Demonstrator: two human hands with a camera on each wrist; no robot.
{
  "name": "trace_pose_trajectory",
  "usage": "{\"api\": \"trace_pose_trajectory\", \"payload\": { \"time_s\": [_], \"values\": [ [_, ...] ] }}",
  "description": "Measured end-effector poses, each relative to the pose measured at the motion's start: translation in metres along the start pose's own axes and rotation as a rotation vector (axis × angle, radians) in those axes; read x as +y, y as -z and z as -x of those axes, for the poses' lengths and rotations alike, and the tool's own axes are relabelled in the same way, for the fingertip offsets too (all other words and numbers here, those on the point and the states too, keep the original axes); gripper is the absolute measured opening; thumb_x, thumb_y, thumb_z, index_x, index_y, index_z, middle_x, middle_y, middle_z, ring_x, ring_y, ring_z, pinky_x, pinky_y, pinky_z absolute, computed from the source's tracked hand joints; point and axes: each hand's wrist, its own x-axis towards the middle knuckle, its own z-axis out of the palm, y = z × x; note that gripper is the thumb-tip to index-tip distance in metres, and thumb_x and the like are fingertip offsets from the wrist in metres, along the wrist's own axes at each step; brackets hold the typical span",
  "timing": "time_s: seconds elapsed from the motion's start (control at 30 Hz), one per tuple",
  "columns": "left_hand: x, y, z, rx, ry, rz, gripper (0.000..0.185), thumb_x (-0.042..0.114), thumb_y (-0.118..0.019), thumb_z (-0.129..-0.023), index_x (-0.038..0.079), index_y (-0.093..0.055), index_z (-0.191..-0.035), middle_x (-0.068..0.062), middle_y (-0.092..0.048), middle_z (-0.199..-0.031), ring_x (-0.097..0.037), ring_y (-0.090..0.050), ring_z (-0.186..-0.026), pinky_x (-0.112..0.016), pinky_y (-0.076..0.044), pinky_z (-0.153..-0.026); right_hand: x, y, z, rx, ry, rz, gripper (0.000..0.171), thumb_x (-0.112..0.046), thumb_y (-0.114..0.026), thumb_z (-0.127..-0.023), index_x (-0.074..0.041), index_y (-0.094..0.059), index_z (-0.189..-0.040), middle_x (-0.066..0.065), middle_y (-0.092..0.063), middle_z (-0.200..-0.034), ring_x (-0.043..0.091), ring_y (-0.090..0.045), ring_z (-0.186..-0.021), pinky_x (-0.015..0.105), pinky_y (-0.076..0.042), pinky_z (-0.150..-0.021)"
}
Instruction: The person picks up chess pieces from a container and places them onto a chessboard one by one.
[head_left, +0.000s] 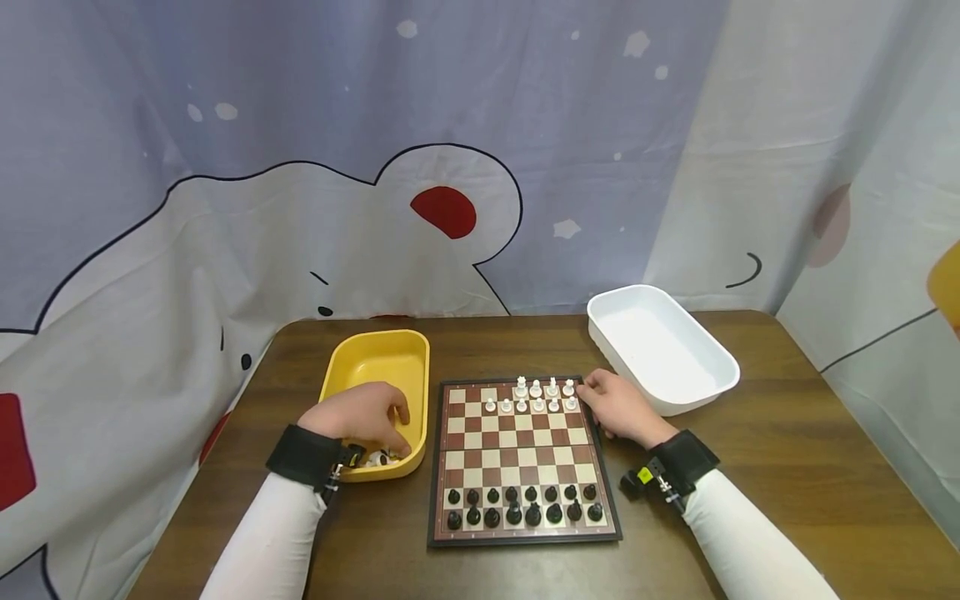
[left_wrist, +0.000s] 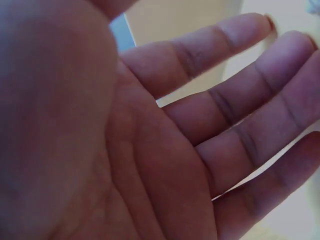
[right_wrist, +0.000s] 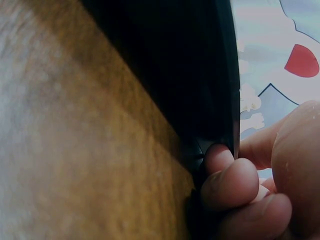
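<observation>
My left hand [head_left: 367,414] is down inside a yellow tray [head_left: 380,340], its fingers bent loosely above a few white chess pieces [head_left: 380,458] at the near end. In the left wrist view the palm and fairly straight fingers [left_wrist: 200,60] show nothing held. A brown-and-cream chessboard [head_left: 517,459] lies in the middle of the table. My right hand [head_left: 621,406] grips its far right edge, with curled fingers [right_wrist: 232,185] against the dark side. White pieces [head_left: 522,406] stand in two partly filled rows at the far side; black pieces [head_left: 533,516] fill two rows at the near side.
A white tray [head_left: 663,346] stands behind my right hand, at the back right of the brown wooden table [head_left: 765,400]. A patterned curtain [head_left: 585,167] hangs right behind the table's far edge.
</observation>
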Motion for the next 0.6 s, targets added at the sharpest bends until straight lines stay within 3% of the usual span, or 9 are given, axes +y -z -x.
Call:
{"api": "trace_pose_trajectory", "payload": {
  "time_s": [0.2,0.6],
  "values": [
    [0.0055,-0.0037,-0.0003,-0.013,-0.011,-0.007,0.047,0.029,-0.104,-0.076,0.01,-0.074,-0.107,-0.001,-0.066,-0.087,-0.021,-0.061,-0.076,-0.039,-0.053,-0.071,-0.0013,0.0003,0.0003,-0.004,-0.009,0.0,0.029,-0.026,-0.053,-0.116,0.001,-0.062,-0.12,0.008,-0.062,-0.068,0.017,-0.054,-0.042,0.032,-0.044,-0.042],
    [0.0076,-0.0054,-0.0018,-0.02,-0.001,0.004,0.041,0.023,-0.103,-0.076,0.012,-0.071,-0.098,-0.002,-0.065,-0.083,-0.021,-0.061,-0.075,-0.037,-0.051,-0.069,0.0004,-0.0002,-0.0003,-0.008,0.0,0.0,0.028,-0.025,-0.052,-0.116,0.001,-0.062,-0.12,0.007,-0.062,-0.067,0.017,-0.054,-0.043,0.033,-0.044,-0.042]
  ]
}}
